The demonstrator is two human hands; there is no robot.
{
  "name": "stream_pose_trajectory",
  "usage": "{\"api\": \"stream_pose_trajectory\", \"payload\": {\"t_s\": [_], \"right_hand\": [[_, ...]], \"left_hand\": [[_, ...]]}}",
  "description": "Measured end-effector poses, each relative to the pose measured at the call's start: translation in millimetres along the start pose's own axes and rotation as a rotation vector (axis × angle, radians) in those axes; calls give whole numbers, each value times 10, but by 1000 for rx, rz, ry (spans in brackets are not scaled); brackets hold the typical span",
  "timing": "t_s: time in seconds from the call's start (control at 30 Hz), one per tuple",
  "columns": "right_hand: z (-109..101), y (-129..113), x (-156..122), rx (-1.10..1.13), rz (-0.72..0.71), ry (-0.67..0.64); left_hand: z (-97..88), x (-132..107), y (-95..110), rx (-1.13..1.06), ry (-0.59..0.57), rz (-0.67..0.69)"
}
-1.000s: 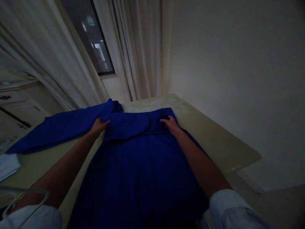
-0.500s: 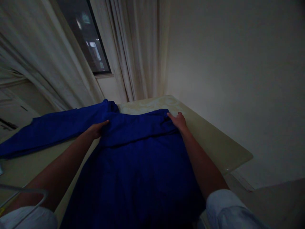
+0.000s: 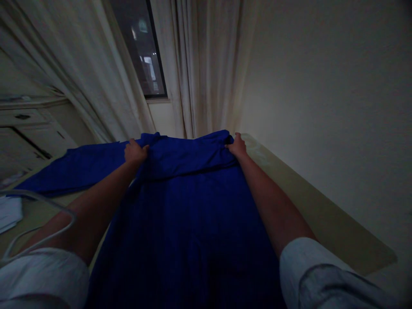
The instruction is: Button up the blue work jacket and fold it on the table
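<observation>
A large dark blue cloth garment (image 3: 189, 223) lies spread along a pale table (image 3: 322, 210), running from under my arms to the far end. Its upper part is folded over into a band (image 3: 186, 156). A long blue sleeve (image 3: 80, 166) stretches off to the left. My left hand (image 3: 135, 152) grips the band's left side near the sleeve, with fingers curled into the cloth. My right hand (image 3: 237, 146) pinches the band's far right corner. Part of the garment's near end is hidden in shadow.
Cream curtains (image 3: 202, 64) and a dark window (image 3: 141, 47) stand beyond the table, with a plain wall (image 3: 325, 86) to the right. White papers (image 3: 8, 213) and a white cable (image 3: 38, 197) lie at the left, near a white cabinet (image 3: 32, 133).
Both hands now grip the folded band at the far edge, and my right hand has moved back onto the cloth's corner. My view has shifted, showing more of the curtains.
</observation>
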State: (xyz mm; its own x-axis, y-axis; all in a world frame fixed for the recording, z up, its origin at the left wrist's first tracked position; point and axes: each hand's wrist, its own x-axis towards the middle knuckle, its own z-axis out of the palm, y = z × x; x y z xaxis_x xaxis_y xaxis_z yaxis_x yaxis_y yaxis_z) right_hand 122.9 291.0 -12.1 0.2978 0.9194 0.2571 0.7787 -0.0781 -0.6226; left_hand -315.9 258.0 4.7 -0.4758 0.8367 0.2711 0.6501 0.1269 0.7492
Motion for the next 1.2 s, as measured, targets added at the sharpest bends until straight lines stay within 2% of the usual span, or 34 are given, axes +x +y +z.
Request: {"api": "stream_pose_trajectory", "payload": {"t_s": [0.07, 0.13, 0.2, 0.27, 0.3, 0.37, 0.43, 0.5, 0.6, 0.63, 0.7, 0.8, 0.93, 1.03, 1.2], "right_hand": [[167, -30, -165, -110, -87, -28], [288, 47, -389, -206, -266, -56], [320, 199, -587, -275, -402, -120], [252, 363, -724, -334, -351, -187], [189, 429, -777, -357, -286, -186], [31, 501, -901, -368, -228, -100], [-137, 481, -1124, -321, -318, -9], [-296, 391, -1506, -223, -486, -80], [-529, 218, -2326, -66, -738, -413], [-606, 168, -2622, -30, -786, -493], [-739, 94, -3166, 19, -806, -551], [-826, 40, -3737, 12, -813, -542], [-742, 14, -4048, -70, -850, -425], [-687, -35, -4135, -133, -884, -404], [-696, -93, -4240, -207, -885, -396]], "left_hand": [[66, -173, -36, 266, -17, 166], [133, -373, -206, 467, -187, 366], [155, -532, -455, 580, -397, 494], [117, -634, -670, 657, -508, 506], [79, -676, -730, 681, -519, 484], [-16, -801, -720, 690, -459, 454], [-124, -1055, -560, 645, -377, 505], [-243, -1483, -331, 537, -408, 655], [-460, -2341, -46, 324, -673, 914], [-541, -2631, 5, 281, -732, 959], [-702, -3145, 27, 235, -789, 956], [-884, -3694, -94, 228, -775, 871], [-940, -4136, -311, 231, -644, 915], [-894, -4336, -385, 264, -529, 928], [-864, -4476, -403, 168, -488, 851]]}}
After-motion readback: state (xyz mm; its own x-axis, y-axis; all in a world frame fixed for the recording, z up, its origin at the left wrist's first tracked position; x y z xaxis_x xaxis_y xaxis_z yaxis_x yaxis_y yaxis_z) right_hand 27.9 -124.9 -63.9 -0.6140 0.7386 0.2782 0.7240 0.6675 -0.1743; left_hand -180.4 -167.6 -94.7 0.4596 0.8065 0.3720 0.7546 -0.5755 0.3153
